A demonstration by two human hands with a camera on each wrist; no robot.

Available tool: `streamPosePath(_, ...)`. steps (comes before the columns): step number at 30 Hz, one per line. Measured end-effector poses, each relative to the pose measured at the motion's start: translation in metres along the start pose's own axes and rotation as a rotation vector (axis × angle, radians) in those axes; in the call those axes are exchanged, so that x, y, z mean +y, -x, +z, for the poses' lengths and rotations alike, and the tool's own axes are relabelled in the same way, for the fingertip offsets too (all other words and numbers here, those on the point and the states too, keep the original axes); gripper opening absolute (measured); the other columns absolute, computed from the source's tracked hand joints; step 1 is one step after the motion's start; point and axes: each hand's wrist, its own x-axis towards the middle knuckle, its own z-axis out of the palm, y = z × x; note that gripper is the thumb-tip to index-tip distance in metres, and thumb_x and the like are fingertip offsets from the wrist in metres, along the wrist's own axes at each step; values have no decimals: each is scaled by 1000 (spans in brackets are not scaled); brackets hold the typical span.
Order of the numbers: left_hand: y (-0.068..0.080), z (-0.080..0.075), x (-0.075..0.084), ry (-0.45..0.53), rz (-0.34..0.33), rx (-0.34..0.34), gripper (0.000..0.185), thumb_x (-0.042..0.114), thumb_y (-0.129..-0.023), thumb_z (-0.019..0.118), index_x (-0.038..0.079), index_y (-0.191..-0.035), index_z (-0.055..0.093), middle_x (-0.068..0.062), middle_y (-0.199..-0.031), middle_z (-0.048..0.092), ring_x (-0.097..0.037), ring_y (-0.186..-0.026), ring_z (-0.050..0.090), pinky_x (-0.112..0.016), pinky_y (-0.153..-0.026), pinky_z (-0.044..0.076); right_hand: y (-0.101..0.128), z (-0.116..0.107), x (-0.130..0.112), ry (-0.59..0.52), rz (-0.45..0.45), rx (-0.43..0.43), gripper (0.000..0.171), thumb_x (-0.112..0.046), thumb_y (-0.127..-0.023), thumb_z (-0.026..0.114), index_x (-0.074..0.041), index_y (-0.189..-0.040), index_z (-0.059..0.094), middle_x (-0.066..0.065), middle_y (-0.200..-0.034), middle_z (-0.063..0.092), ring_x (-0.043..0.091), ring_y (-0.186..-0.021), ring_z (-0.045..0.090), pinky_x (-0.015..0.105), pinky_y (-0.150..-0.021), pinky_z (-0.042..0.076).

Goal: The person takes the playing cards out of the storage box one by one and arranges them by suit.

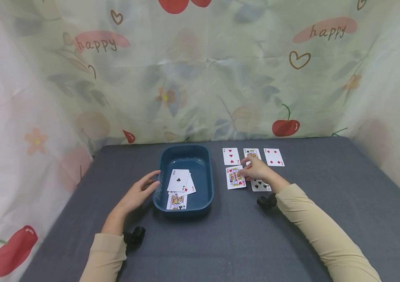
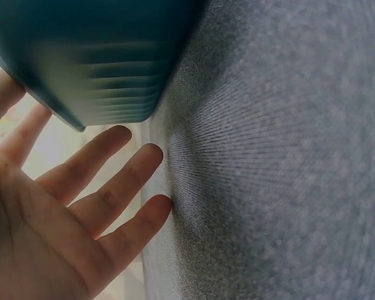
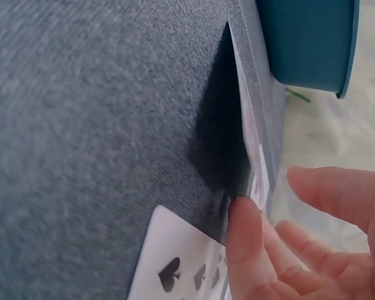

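Note:
My right hand [image 1: 257, 171] is over the cards right of the tray. One fingertip [image 3: 244, 219] touches the raised edge of a king of hearts [image 1: 234, 177], which stands tilted off the cloth in the right wrist view; another finger stays apart above it. Just below that hand lies a spades card [image 3: 170, 270], partly covered. My left hand [image 1: 138, 194], fingers spread, is at the left side of a blue tray [image 1: 211, 184], its fingertips right at the rim. Inside are an ace of clubs [image 1: 178, 180], a two of diamonds [image 1: 190, 187] and a clubs face card [image 1: 177, 201].
Behind the right hand lie a hearts card [image 1: 230, 156], a face card [image 1: 252, 152] partly hidden by the fingers, and a diamonds card [image 1: 274, 157]. Dark grey cloth [image 1: 221, 243] covers the table. A patterned curtain [image 1: 200, 90] hangs along its back and sides.

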Motion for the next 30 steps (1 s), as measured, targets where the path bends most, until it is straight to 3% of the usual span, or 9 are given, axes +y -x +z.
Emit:
streamPosePath(9,-1,0,-1,-5,-10,-2,54,45,-96,44,28,-146,29,-16,-150,32,-39,-137,34,-60,-107,30,1,-2,-13,31,-65,19,46,-15,-89,59,8,-127,46,24,-103,62,24,-80,66,31,-68,56)
streamPosePath(14,0,-1,0,-6,1,-3,55,44,-96,44,26,-146,29,-17,-149,34,-40,-136,35,-59,-106,32,5,2,-41,-7,-145,-13,45,-17,-90,58,4,-128,46,24,-107,62,32,-91,66,37,-78,56)
streamPosePath(19,-1,-1,1,-3,10,-4,54,43,-97,45,25,-146,30,-18,-148,35,-40,-135,36,-59,-106,32,6,12,-73,-74,-212,-51,41,-16,-91,57,1,-127,49,25,-109,61,28,-89,66,41,-83,54)
streamPosePath(30,-1,0,0,0,12,-4,54,43,-96,45,26,-145,30,-18,-148,36,-40,-135,37,-59,-106,32,-8,48,-120,-96,-264,-134,38,-17,-90,59,-4,-125,52,20,-106,65,33,-97,65,29,-77,54)
